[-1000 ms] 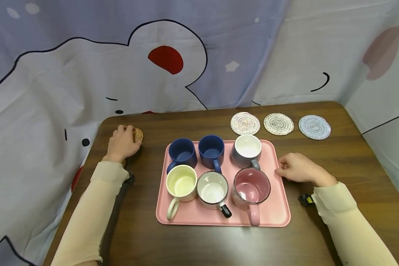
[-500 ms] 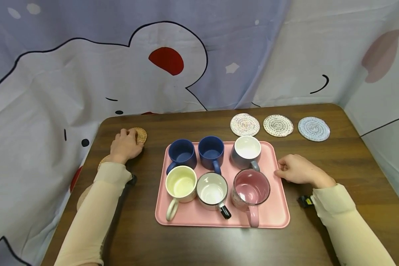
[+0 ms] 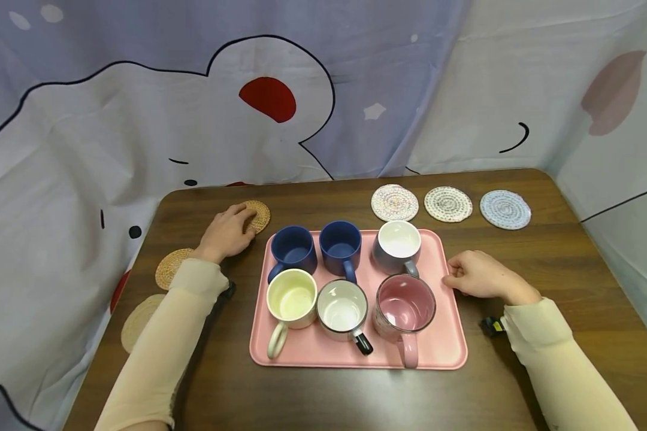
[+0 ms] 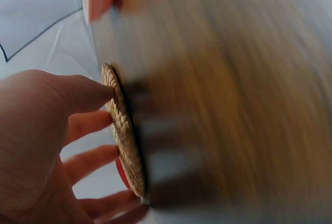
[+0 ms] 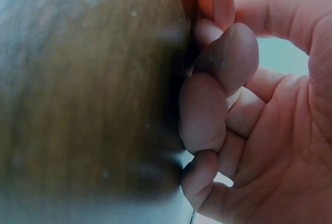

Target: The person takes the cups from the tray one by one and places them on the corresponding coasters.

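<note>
With extended, spread fingers, the left hand touches a woven coaster near the far edge of the desk. The right hand pinches the pink tray by its right rim.

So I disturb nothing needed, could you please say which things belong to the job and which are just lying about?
Apparently in the job:
woven coaster, touched by the left hand
pink tray, pinched by the right hand
six mugs on the tray

Untouched, seemingly just lying about:
three pale coasters
two tan coasters, farther left
</note>
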`<act>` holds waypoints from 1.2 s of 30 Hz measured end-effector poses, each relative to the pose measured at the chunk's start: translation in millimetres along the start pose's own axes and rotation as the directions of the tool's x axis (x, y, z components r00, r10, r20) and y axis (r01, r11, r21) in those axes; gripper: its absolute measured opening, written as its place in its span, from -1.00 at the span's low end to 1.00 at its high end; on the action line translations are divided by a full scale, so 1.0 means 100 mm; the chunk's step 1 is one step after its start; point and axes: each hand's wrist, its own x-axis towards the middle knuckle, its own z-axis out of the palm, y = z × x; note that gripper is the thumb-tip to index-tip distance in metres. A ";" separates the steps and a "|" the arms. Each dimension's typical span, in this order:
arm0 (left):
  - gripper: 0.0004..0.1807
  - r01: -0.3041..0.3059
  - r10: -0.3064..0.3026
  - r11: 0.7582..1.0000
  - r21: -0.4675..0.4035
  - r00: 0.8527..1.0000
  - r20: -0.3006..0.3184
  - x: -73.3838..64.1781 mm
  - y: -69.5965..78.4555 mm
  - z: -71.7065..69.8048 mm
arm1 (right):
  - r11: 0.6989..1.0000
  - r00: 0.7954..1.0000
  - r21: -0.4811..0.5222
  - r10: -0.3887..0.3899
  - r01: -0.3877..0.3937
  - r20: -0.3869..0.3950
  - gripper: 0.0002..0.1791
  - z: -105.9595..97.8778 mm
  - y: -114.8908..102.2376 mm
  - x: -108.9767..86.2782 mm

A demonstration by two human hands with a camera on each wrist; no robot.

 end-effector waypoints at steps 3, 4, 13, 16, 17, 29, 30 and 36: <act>-0.38 -0.055 0.055 0.998 -0.006 0.998 0.007 0.05 0.07 0.02 | 1.000 1.000 0.003 0.004 -0.004 0.006 -0.63 0.00 0.01 0.01; -0.38 -0.070 0.070 0.997 -0.013 0.997 0.011 0.07 0.10 0.02 | 1.000 1.000 0.002 0.005 -0.005 0.006 -0.63 0.01 0.01 0.01; -0.39 -0.172 0.176 0.982 -0.083 0.983 0.047 0.19 0.27 0.04 | 1.000 1.000 0.004 0.008 -0.008 0.005 -0.63 0.02 0.01 0.00; -0.40 -0.211 0.216 0.973 -0.093 0.975 0.051 0.25 0.31 0.04 | 1.000 1.000 0.010 0.015 -0.015 0.011 -0.64 0.02 0.02 -0.01; -0.40 -0.223 0.229 0.970 -0.097 0.972 0.050 0.26 0.32 0.04 | 1.000 1.000 0.011 0.015 -0.015 0.010 -0.64 0.02 0.02 -0.01; -0.51 -0.334 0.338 0.941 -0.055 0.936 0.098 0.41 0.53 -0.03 | 1.000 1.000 0.011 0.017 -0.017 0.012 -0.64 0.01 0.01 -0.02; -0.52 -0.345 0.349 0.937 -0.059 0.931 0.106 0.42 0.55 -0.03 | 1.000 1.000 0.009 0.019 -0.019 0.012 -0.64 0.00 0.01 -0.01; -0.50 -0.394 0.406 0.913 -0.110 0.905 0.128 0.49 0.61 -0.03 | 1.000 1.000 0.008 0.011 -0.012 0.014 -0.64 0.00 0.00 0.00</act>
